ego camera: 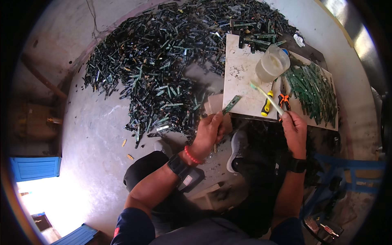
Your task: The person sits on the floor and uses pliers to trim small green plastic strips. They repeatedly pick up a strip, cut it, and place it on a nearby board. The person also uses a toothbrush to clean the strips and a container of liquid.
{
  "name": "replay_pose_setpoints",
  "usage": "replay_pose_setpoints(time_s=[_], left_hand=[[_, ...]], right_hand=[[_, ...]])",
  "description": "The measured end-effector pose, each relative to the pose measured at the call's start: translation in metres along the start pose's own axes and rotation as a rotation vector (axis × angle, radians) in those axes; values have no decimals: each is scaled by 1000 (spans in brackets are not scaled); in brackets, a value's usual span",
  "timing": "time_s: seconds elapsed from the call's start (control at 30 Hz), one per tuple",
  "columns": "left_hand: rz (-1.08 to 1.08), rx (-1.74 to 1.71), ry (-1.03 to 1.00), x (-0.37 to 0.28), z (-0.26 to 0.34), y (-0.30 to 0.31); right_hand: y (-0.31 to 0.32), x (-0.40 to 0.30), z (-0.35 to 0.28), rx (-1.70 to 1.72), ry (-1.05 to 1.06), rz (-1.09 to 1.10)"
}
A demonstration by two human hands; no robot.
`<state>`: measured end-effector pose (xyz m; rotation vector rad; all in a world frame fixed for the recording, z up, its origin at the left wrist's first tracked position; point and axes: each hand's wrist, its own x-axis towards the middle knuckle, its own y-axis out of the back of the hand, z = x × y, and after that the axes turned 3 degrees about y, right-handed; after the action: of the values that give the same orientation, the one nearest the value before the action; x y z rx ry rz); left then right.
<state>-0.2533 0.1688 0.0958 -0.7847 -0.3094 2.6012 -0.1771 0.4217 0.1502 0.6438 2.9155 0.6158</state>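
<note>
Between the thumb and fingers of my left hand (209, 130) is one end of a narrow green circuit board strip (231, 104), at the near left edge of a pale work board (237, 88). My right hand (294, 125) grips the handle of a toothbrush (269, 98). The brush's green-bristled head points away from me over the board. Close by lie a yellow-and-black screwdriver (267, 105) and orange-and-black pliers (283, 99). Behind them stands a translucent plastic cup (272, 64) with some liquid in it. Many green circuit board strips (312, 92) are stacked on the right side.
A large heap of dark electronic strips (159, 61) covers the floor to the far left. More strips (263, 38) lie at the board's far edge, near a crumpled white tissue (299, 40). A blue stool (346, 171) is at the right, beside a red-handled tool (329, 230).
</note>
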Motion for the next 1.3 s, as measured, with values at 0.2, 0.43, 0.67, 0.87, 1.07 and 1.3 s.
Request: replay_pose_setpoints(time_s=[0.2,0.43,0.67,0.87,1.07,1.3], left_hand=[[-79,-186,137,-1,-2,1],[-129,-174,179,-16,10,-4],[-116,-22,92,-25,6,3],[-136,-102,118,-22,-4,23],[-150,-152,182,-29,10,19],[-178,-207,149,-27,18,15]], right_hand=[[-34,-12,-14,-56,249,-70],[-84,-24,-38,-124,295,-50],[-115,-27,-27,-321,491,-110],[-121,-30,-31,-336,562,-222],[-129,-33,-37,-366,540,-153],[-129,-28,-30,-229,478,-80]])
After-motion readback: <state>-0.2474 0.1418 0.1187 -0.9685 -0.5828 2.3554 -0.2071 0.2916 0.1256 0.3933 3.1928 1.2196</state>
